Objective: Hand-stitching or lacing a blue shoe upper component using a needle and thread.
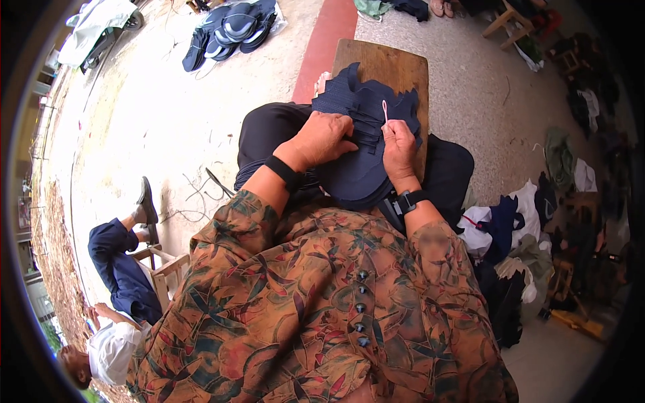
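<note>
A stack of dark blue fabric pieces lies across my lap and the wooden board, with jagged far edges and a rounded near end. Several narrow dark strips cross its middle. My left hand rests on the left side of the stack, fingers curled onto the fabric and thumb toward the strips. In my right hand, at the stack's right side, thumb and fingers pinch a thin pale pink tool with a looped end, the loop pointing away from me. Its lower part is hidden by my fingers.
More dark rounded pieces lie heaped on the floor at the far left. To my right is a pile of white, blue and green cloth. Another person sits at the lower left near a wooden stool. A parked covered vehicle stands far left.
</note>
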Available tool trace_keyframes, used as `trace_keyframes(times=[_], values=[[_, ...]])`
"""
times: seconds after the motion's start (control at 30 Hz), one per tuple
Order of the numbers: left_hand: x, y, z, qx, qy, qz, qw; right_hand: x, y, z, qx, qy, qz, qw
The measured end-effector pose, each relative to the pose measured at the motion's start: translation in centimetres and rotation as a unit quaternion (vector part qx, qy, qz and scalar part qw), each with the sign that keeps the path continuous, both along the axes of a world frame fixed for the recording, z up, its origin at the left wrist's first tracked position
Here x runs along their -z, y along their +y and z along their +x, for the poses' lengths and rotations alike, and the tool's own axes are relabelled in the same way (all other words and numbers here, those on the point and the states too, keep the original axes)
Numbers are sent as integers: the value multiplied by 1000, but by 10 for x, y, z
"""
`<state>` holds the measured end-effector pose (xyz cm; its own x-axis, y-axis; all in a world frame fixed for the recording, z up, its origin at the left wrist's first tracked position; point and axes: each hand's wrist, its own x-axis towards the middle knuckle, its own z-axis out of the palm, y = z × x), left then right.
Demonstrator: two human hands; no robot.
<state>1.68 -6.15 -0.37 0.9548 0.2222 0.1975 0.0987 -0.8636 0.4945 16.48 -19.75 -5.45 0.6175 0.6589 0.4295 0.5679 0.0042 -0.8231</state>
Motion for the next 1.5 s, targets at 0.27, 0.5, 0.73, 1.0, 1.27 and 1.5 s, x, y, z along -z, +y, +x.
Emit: trace_keyframes(times=[0.27,0.5,0.73,1.0,1.27,1.5], values=[[-3,-6,-8,-79,28,-142,986,-2,1,7,-21,-25,2,999],[-4,-32,-7,-64,-118,-474,870,-25,-14,-19,-144,-117,-4,983],[5,-18,-19,-146,-199,-569,785,-44,-27,-11,47,43,-36,997],[27,2,-42,-215,-194,-542,789,-25,-37,10,80,355,-140,921],[21,3,-43,-231,-220,-537,781,-86,-39,40,-24,439,153,885],[6,-1,-30,-191,-195,-540,796,-44,-233,160,301,262,241,885]])
